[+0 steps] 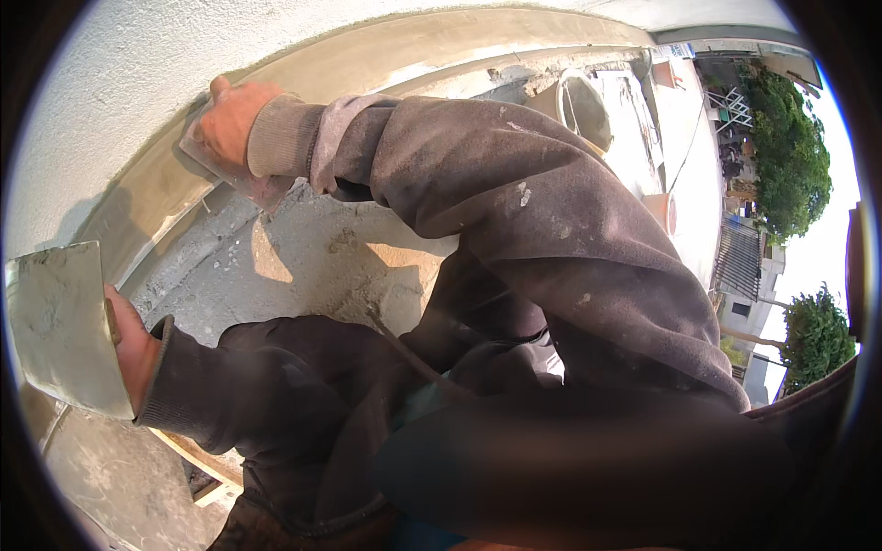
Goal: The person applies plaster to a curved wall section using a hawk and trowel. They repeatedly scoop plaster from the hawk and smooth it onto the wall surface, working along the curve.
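Note:
My left hand (133, 347) is closed around the underside of a hawk (66, 326), a flat grey square board held tilted at the far left. A thin smear of mortar coats its face. Farther up, my right hand (234, 124) grips a flat trowel (262, 190), its blade lying against the plaster band (138, 213) at the foot of the wall. The trowel's handle is hidden by the hand. Smooth, damp-looking plaster covers the band, which curves along below the rough white wall (119, 83).
Grey mortar lumps (344, 253) lie on the rough floor below my arms. A bucket (583, 108) stands at the upper right, with another round container (660, 213) nearer. At the lower left is a wooden piece (197, 456). Trees (781, 151) and buildings lie beyond.

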`<state>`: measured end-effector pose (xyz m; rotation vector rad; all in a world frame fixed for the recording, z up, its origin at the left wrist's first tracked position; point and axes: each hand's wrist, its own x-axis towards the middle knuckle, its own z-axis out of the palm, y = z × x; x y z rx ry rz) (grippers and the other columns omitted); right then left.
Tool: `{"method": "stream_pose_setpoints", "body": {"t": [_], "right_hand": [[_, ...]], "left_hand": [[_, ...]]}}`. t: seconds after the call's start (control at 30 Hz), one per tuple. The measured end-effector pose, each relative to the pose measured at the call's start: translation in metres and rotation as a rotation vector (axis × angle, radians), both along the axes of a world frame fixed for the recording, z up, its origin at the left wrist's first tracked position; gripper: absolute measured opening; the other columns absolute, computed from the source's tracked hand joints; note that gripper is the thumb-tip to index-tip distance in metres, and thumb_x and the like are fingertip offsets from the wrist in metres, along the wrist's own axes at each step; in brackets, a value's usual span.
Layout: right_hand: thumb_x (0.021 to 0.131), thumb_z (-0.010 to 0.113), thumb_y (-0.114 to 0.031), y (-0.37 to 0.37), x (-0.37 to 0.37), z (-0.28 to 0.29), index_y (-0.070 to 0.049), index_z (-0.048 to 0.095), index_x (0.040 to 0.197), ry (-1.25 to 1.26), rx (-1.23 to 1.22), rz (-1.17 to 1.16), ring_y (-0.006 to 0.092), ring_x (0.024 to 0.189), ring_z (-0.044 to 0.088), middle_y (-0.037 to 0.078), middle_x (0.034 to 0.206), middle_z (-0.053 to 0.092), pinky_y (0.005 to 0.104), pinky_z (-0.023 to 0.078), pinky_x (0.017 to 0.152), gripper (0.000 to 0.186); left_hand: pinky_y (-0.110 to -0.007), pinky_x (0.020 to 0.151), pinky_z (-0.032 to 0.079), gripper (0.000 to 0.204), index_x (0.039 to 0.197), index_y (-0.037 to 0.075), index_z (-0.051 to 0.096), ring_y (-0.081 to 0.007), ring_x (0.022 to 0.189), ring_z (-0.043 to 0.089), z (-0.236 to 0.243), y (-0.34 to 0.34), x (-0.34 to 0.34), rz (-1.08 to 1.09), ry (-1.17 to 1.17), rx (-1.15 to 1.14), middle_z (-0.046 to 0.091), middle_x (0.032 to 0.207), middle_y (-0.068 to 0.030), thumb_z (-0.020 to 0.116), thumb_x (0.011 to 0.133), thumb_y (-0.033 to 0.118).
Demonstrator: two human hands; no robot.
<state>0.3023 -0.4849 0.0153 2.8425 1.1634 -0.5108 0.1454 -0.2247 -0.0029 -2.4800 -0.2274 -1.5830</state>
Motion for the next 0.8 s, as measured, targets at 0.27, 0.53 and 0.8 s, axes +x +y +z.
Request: {"method": "stream_pose_setpoints", "body": {"t": [0.27,0.53,0.8], "right_hand": [[0.100,0.056,-0.046,-0.247,0.086,-0.034,-0.044,0.069,0.128,-0.231,0.067,-0.353,0.0283,0.105,0.071,0.006,0.122,0.062,0.0476,0.055,0.095,0.031],[0.097,0.059,-0.039,-0.483,0.150,-0.046,-0.039,0.073,0.123,-0.328,0.155,-0.546,0.0247,0.110,0.068,0.003,0.115,0.070,0.0410,0.057,0.094,0.030],[0.083,0.073,-0.022,-0.397,0.120,-0.062,-0.033,0.078,0.111,-0.512,0.302,0.121,0.0174,0.114,0.059,-0.005,0.118,0.066,0.0441,0.045,0.091,0.031]], "left_hand": [[-0.042,0.095,0.053,0.056,0.118,-0.002,0.068,-0.0344,0.108,0.065,0.031,-0.084,0.032,-0.128,0.133,-0.058,0.065,0.120,-0.0199,0.089,0.074,0.026],[-0.038,0.093,0.055,0.046,0.118,-0.003,0.068,-0.0296,0.105,0.068,0.058,-0.192,0.056,-0.110,0.161,-0.109,0.067,0.119,-0.0177,0.086,0.080,0.014],[-0.036,0.088,0.054,0.048,0.125,-0.002,0.062,-0.0275,0.101,0.067,0.067,-0.288,0.081,-0.119,0.247,-0.258,0.066,0.119,-0.0162,0.080,0.085,0.015]]}}
